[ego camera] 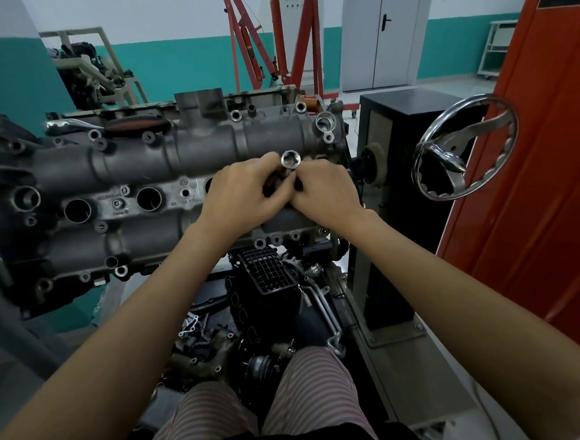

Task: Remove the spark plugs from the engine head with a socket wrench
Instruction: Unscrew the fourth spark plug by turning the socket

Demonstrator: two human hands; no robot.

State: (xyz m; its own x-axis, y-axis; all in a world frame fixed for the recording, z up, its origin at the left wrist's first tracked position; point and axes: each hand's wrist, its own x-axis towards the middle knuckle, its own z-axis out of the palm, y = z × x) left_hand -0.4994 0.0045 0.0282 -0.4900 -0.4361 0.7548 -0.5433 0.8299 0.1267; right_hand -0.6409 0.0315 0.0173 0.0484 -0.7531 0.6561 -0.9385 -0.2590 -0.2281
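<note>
Where the frame begins on the left, the engine head [135, 182] lies across an engine stand, its grey cast cover facing up, with two open round plug wells [78, 210] showing in the middle row and a third partly hidden behind the hands. Over the head's right half, the left hand [242, 195] has its fingers curled round a dark tool part, and the right hand [326, 196] sits touching it, fingers likewise curled on the same piece. Between the two sets of fingertips a shiny socket [290, 160] points upward, its open mouth toward the camera; what it is mounted on is hidden by the fingers. Right of the hands stands a black box [394, 116] with a chrome handwheel [465, 145], then an orange panel [535, 168]. Below, loose engine parts [266, 290] lie by striped trousers [293, 391].
</note>
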